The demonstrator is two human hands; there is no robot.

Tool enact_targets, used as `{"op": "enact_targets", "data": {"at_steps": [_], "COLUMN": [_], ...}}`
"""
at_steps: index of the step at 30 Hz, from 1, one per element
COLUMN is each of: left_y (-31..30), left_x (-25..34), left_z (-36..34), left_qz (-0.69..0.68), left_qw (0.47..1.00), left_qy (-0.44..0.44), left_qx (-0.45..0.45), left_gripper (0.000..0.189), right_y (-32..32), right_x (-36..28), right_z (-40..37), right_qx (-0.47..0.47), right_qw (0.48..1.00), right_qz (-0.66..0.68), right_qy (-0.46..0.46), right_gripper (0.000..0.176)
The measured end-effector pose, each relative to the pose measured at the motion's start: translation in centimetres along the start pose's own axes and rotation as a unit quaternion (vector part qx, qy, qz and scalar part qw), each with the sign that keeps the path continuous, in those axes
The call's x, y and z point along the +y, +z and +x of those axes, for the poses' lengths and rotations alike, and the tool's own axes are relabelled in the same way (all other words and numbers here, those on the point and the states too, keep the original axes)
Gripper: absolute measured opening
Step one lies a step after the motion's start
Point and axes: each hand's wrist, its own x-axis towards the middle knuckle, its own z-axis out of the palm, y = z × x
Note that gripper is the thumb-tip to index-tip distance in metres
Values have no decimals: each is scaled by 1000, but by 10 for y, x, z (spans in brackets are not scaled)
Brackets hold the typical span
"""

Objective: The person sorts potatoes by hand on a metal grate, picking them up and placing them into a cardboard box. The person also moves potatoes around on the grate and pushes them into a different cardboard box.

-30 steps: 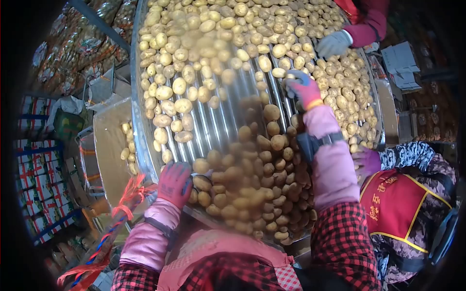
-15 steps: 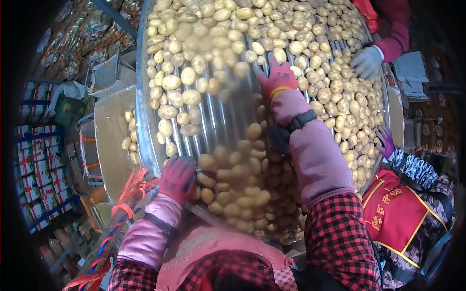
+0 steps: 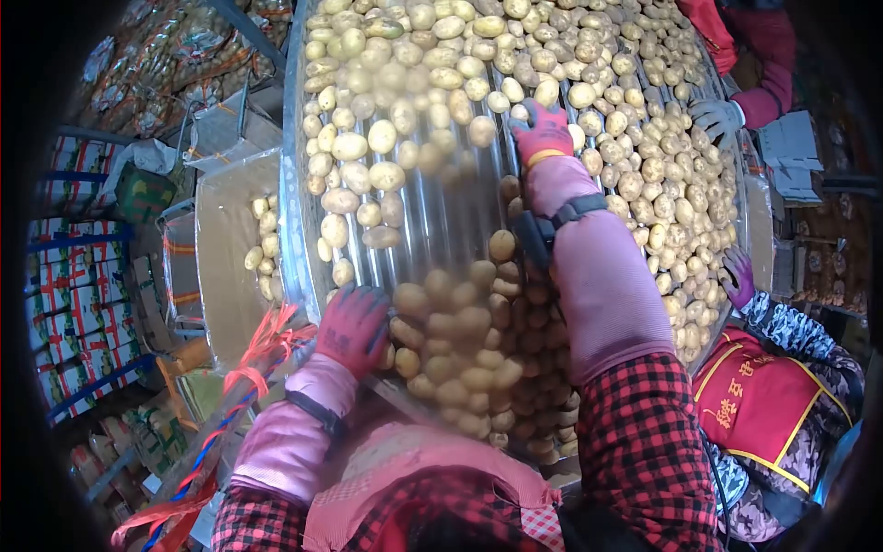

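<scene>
Many yellow-brown potatoes (image 3: 349, 145) lie spread over a bed of metal rollers (image 3: 451, 225). My right hand (image 3: 541, 133), in a pink-red glove with grey fingertips, reaches far onto the bed. Its fingers stretch forward beside a potato (image 3: 546, 92) and look apart, holding nothing. Near the front left edge rests my left hand (image 3: 354, 329), gloved the same way, its fingers laid forward beside potatoes and grasping nothing visible. A heap of potatoes (image 3: 460, 368) sits between my arms. A blurred patch softens the middle of the view.
A co-worker's grey-gloved hand (image 3: 717, 120) touches potatoes at the far right. Another person's purple-gloved hand (image 3: 739, 276) rests at the right edge. A cardboard box (image 3: 230, 304) holding potatoes stands left, near red plastic strands (image 3: 262, 345). Stacked cartons (image 3: 78, 294) are farther left.
The whole view has shifted, so the bed appears farther right. My right hand has moved slightly forward, its fingers closer together than before. My left hand stays by the front left edge.
</scene>
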Motion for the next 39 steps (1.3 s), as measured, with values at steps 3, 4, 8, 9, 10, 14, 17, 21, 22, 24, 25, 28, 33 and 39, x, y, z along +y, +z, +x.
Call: {"op": "enact_targets", "data": {"at_steps": [3,4,8,9,10,14,17,21,22,24,25,28,33,39], "left_y": [-2,-3,-5,-1,4,-7,5,18,-1,11,17,11,44,0], "left_x": [2,2,9,10,7,83,100,73,77,66,62,68,50,32], "left_z": [0,0,-1,-3,-4,28,38,20,15,-2,-6,-10,-29,-12], "left_qz": [-3,-5,14,-15,-42,-615,-652,-898,-933,-923,-917,-928,-890,-925], "left_qw": [1000,1000,1000,999,997,770,758,371,235,258,271,248,375,317], "left_qy": [0,1,3,5,9,-150,1,-211,-249,-277,-288,-269,-254,-205], "left_qx": [-3,-4,12,34,57,77,19,-109,-111,-74,-56,-69,-57,-33], "left_gripper": [47,48,48,48,48,48,50,47,48,48,47,48,49,54], "right_y": [-32,-48,-96,-103,-109,-122,-94,-75,-83,-63,-54,-35,25,-26], "right_x": [37,61,92,92,92,11,-15,-30,-27,8,11,-39,-87,-49], "right_z": [-24,-39,-129,-141,-153,-221,-272,-292,-272,-220,-193,-150,-114,-132], "right_qx": [-30,-148,-29,30,142,-42,-108,-51,-83,38,30,-64,-174,-339], "right_qw": [898,767,776,889,939,767,904,937,935,975,971,983,972,923], "right_qz": [433,617,630,441,229,619,410,267,326,133,97,-44,-119,-86], "right_qy": [69,102,11,-118,-212,163,-54,-218,-111,-171,-217,-169,-104,-159], "right_gripper": [47,49,42,40,39,30,36,43,42,38,36,29,46,51]}}
